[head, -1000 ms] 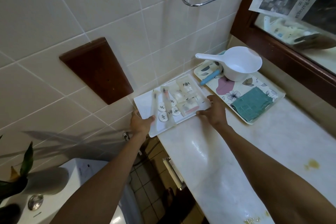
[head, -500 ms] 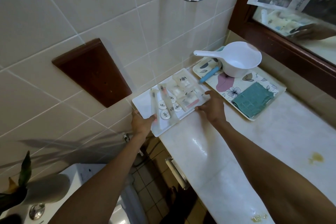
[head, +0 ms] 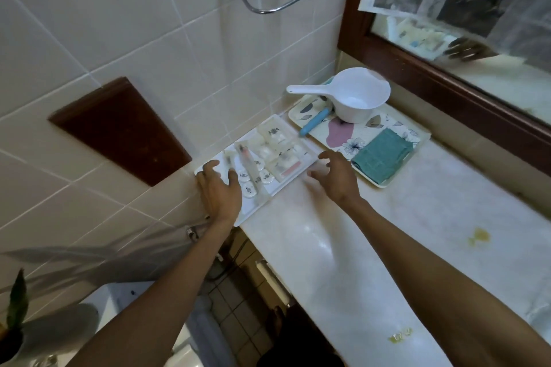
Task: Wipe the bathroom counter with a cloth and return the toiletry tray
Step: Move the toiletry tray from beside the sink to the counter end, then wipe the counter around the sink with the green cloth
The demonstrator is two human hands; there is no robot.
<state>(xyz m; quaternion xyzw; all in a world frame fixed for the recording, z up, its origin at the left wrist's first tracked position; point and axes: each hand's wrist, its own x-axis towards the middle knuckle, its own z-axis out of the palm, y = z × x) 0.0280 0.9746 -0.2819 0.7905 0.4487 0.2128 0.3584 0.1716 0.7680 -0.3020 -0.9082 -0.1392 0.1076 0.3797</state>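
Since half a second ago the toiletry tray (head: 298, 171) has come down onto the left end of the counter (head: 343, 241), against the tiled wall, and both hands have let go of it. The left hand (head: 222, 191) lies over the tray's near left corner, fingers spread and loose, gripping nothing. The right hand (head: 335, 174) hovers just off the tray's right edge, fingers splayed wide and blurred, also empty. The tray sits between the two hands, its sachets and tubes showing. Just beyond it to the right stands a floral tray (head: 417, 135) bearing a white dipper (head: 356, 94) and the folded teal cloth (head: 383, 155).
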